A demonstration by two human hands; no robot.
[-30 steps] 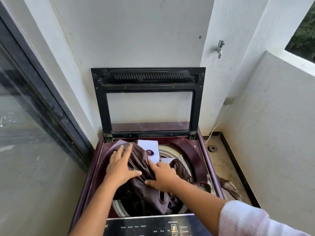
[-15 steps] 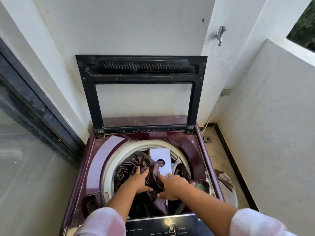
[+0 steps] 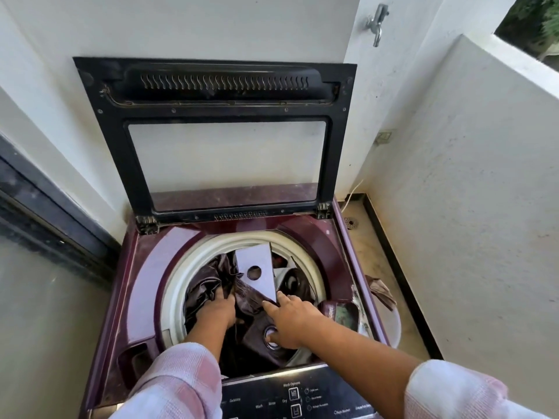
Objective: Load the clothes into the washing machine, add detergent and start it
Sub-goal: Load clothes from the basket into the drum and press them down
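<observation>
The maroon top-load washing machine [image 3: 145,285] stands with its black-framed glass lid [image 3: 217,140] raised against the wall. A dark brown curtain [image 3: 205,285] with metal eyelets fills the white-rimmed drum [image 3: 178,285]; a pale stiff strip of it with an eyelet hole [image 3: 257,267] sticks up. My left hand [image 3: 217,311] pushes down on the cloth, fingertips sunk in the folds. My right hand [image 3: 292,320] presses flat on the cloth beside it, fingers straight, thumb by an eyelet ring [image 3: 270,340]. No detergent is in view.
The black control panel [image 3: 290,399] runs along the machine's front edge. A white tub [image 3: 393,328] with a brown cloth [image 3: 379,290] sits on the floor at the right, close to a low wall. A tap [image 3: 376,22] is on the back wall; a glass door is at the left.
Both hands have pushed the curtain from the top of the opening down into the drum, and my view has tilted lower and closer to the machine.
</observation>
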